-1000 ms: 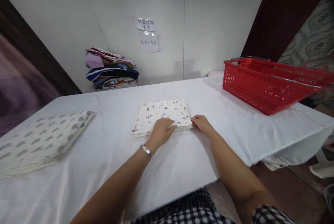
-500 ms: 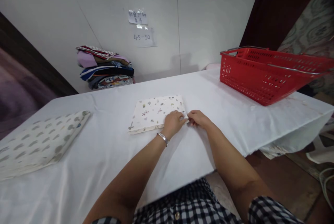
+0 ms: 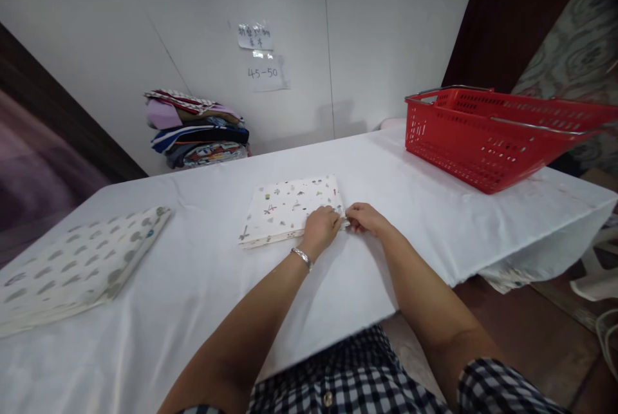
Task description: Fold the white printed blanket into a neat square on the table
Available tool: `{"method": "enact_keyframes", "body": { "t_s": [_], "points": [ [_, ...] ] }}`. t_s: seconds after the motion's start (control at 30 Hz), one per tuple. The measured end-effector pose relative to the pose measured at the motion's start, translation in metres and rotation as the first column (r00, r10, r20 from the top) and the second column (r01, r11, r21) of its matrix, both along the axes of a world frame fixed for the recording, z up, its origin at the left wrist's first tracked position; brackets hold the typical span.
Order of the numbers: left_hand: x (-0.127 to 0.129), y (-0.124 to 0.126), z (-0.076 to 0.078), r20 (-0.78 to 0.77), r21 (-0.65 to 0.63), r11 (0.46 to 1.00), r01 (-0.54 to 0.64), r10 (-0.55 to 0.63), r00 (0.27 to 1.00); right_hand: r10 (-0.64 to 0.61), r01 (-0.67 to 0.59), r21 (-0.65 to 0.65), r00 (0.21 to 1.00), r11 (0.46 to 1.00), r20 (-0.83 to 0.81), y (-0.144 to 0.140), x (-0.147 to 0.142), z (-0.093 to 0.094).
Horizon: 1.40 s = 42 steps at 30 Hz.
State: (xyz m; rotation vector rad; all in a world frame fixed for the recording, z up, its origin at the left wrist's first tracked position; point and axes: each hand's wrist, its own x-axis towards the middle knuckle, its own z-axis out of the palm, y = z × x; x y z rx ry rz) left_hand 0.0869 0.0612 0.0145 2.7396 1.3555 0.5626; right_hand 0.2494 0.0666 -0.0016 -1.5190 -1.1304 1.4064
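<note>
Where the folded printed cloth [image 3: 290, 208] lies flat on the desk [image 3: 203, 272], left hand [image 3: 319, 228] and right hand [image 3: 363, 217] meet at its near right corner, fingers curled and pinching the edge. Red basket [image 3: 483, 137] far right of right hand.

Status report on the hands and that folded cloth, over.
Left hand and right hand pinch the folded cloth at its near right corner. Cloth flat on table. Nothing in the way.

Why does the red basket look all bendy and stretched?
Head view: the wide lens bends the edges, so the basket and table edge look tilted and stretched; the middle, with the folded cloth, stays sharp; the far left is blurry.
</note>
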Motion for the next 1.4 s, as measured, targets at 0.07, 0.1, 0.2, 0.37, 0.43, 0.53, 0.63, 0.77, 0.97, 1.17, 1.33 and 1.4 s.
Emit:
{"method": "enact_keyframes", "body": {
  "t_s": [0.07,0.1,0.2,0.37,0.43,0.53,0.63,0.77,0.97,1.17,1.33,1.4],
  "points": [
    [0.001,0.0,0.0,-0.014,0.006,1.0,-0.01,0.01,1.0,-0.002,0.002,0.003,1.0,1.0,-0.008,0.0,0.0,0.001],
    [0.001,-0.001,0.0,-0.019,0.006,1.0,-0.013,0.013,1.0,-0.003,0.003,0.003,1.0,1.0,-0.013,-0.001,0.0,0.002],
    [0.001,-0.001,0.0,-0.021,0.017,1.0,-0.012,0.012,1.0,-0.005,0.005,0.003,1.0,1.0,-0.027,-0.002,0.0,0.005],
    [0.002,-0.001,-0.001,-0.024,0.078,0.997,-0.012,0.014,1.0,-0.005,0.007,0.025,0.998,1.0,-0.055,-0.003,-0.002,0.009],
    [0.003,-0.001,-0.002,-0.029,0.094,0.996,-0.009,0.012,0.999,-0.008,0.011,0.039,0.998,0.999,-0.068,-0.003,-0.002,0.01],
    [0.003,-0.001,-0.001,-0.039,0.109,0.994,-0.01,0.014,0.999,-0.013,0.018,0.063,0.997,0.998,-0.081,-0.004,-0.003,0.011],
    [0.001,-0.001,0.002,-0.046,0.116,0.993,-0.013,0.019,0.999,-0.011,0.019,0.097,0.996,0.995,-0.086,-0.005,-0.004,0.011],
    [-0.002,-0.001,0.004,-0.053,0.118,0.993,0.015,-0.009,0.999,-0.008,0.019,0.129,0.996,0.991,-0.085,-0.004,-0.004,0.011],
    [0.0,0.002,0.003,-0.081,0.128,0.99,0.057,-0.047,0.996,-0.039,0.051,0.123,0.994,0.991,-0.099,-0.004,-0.005,0.011],
    [0.0,0.001,0.002,-0.015,0.044,0.999,0.02,-0.019,1.0,-0.063,0.081,0.134,0.988,0.988,-0.138,-0.006,-0.006,0.014],
    [0.003,0.001,0.004,0.037,-0.034,0.996,-0.077,0.078,0.996,-0.003,0.023,0.115,0.985,0.993,-0.172,-0.007,-0.004,0.014],
    [0.003,0.002,0.006,0.02,-0.035,0.995,-0.094,0.094,0.995,0.01,0.013,0.123,0.983,0.992,-0.184,-0.006,-0.003,0.012]
  ]
}}
